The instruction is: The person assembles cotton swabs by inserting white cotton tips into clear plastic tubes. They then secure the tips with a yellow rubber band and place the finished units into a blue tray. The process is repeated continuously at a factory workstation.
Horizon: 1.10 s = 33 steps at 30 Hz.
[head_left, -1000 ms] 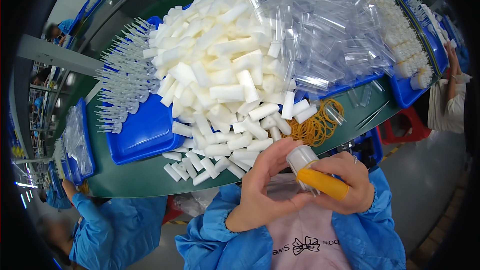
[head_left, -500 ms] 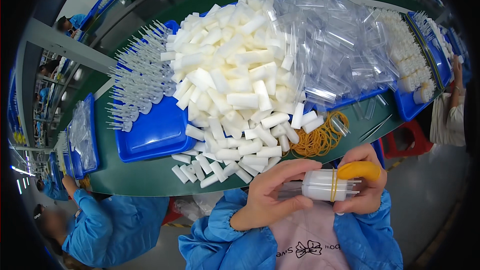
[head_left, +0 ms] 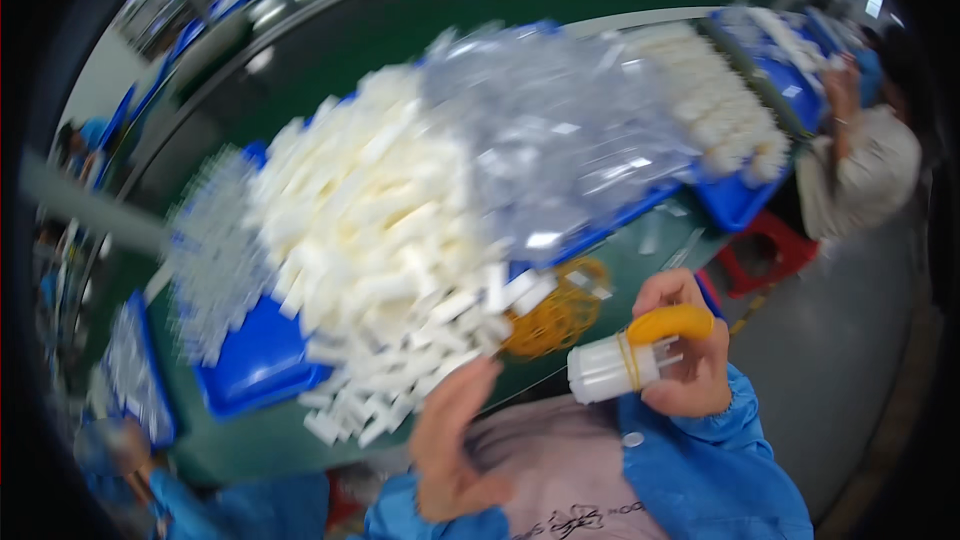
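My right hand (head_left: 697, 370), a yellow finger cot on one finger, grips a bundle of clear and white plastic pieces (head_left: 596, 370) in front of my body. A yellow rubber band (head_left: 631, 358) goes around this bundle, and thin white stems stick out toward my palm. To its left, my left hand (head_left: 450, 450) is apart from the bundle, thumb and fingers spread with nothing between them; motion blurs it. Just beyond the bundle lies a pile of yellow rubber bands (head_left: 555, 322). White foam-like cylinders (head_left: 360, 210) are heaped beyond my left hand.
Clear plastic sleeves (head_left: 560, 140) pile up on the green table (head_left: 640, 255). White stemmed pieces (head_left: 210, 260) and a blue tray (head_left: 258, 365) are at left, bundled white pieces (head_left: 715, 90) at right. A red stool (head_left: 770, 245) and a co-worker's sleeve (head_left: 870, 165) appear at right.
My left hand has let go of the bundle and moved left and down, opening. The right hand keeps the bundle, now tilted. The whole view has shifted and turned, with blur.
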Tool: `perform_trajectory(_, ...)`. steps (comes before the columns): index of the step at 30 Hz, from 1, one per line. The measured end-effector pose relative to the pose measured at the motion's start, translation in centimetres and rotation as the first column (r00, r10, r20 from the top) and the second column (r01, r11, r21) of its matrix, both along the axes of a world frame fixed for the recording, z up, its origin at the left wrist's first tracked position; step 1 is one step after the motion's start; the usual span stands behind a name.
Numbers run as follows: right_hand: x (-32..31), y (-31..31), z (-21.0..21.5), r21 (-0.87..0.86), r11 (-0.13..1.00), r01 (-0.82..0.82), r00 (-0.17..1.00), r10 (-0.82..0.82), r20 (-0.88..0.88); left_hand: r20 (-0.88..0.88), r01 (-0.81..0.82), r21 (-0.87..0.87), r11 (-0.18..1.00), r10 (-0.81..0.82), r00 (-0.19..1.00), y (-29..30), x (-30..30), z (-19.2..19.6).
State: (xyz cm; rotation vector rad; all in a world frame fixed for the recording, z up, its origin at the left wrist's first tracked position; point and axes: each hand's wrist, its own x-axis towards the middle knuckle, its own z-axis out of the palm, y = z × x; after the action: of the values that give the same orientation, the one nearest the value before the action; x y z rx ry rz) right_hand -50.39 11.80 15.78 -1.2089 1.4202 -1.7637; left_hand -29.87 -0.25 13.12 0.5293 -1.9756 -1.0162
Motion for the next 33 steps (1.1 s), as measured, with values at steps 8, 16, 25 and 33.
perform_trajectory(8, -14.5, 7.8, 0.6, 0.005, 0.636, 0.772, 0.580, -0.700, -0.415, 0.095, -0.304, -0.033, 0.952, 0.306, 0.947, -4.2, 5.6, 4.3)
perform_trajectory(16, -19.2, 7.9, -3.8, -0.092, 0.542, 0.836, 0.199, -0.453, -0.869, 0.146, -0.437, 0.159, 0.886, 0.416, 0.897, -9.9, 10.4, 3.8)
perform_trajectory(25, -15.1, 5.7, -1.8, -0.215, 0.548, 0.808, 0.236, -0.636, -0.735, 0.300, -0.449, -0.298, 0.842, 0.529, 0.794, -16.9, 14.3, -0.1)
perform_trajectory(33, -6.7, 0.2, -1.1, 0.080, 0.916, 0.392, 0.713, -0.248, -0.656, 0.526, -0.249, -0.630, 0.736, 0.640, 0.560, -23.6, 14.9, -0.6)
